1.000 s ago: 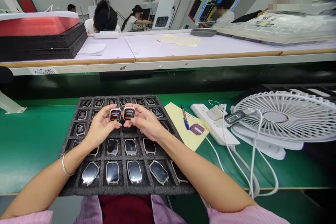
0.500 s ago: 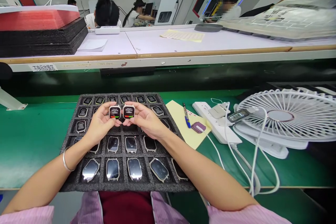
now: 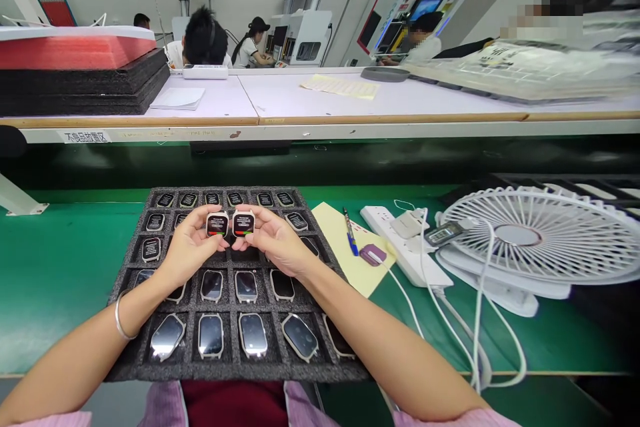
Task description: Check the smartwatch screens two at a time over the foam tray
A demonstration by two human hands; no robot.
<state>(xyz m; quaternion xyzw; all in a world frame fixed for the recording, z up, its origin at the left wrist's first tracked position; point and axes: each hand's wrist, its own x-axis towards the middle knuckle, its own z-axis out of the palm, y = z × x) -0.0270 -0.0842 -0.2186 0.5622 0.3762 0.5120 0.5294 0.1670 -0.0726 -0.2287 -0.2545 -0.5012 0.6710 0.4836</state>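
Two smartwatch bodies without straps are held up side by side, screens lit with small text and a red and green strip. My left hand (image 3: 193,247) pinches the left smartwatch (image 3: 217,223) by its edges. Fingers of my right hand (image 3: 275,238) close round the right smartwatch (image 3: 243,223). Both hands are above a dark grey foam tray (image 3: 230,368) whose compartments hold several more smartwatches. Those in the far rows show lit text, while the near ones, such as one smartwatch (image 3: 253,335), have dark, glossy screens. My forearms hide parts of the tray.
Right of the tray lie a yellow sheet (image 3: 330,240), a blue pen (image 3: 350,232), a purple charging pad (image 3: 373,254), a white power strip (image 3: 405,247) with cables and a white fan (image 3: 530,240). A raised shelf (image 3: 280,97) carries foam sheets (image 3: 75,77). Other people sit beyond.
The camera view has tilted up slightly, so the tray and hands sit lower in the picture. Both hands keep the two smartwatches in the same side-by-side hold.
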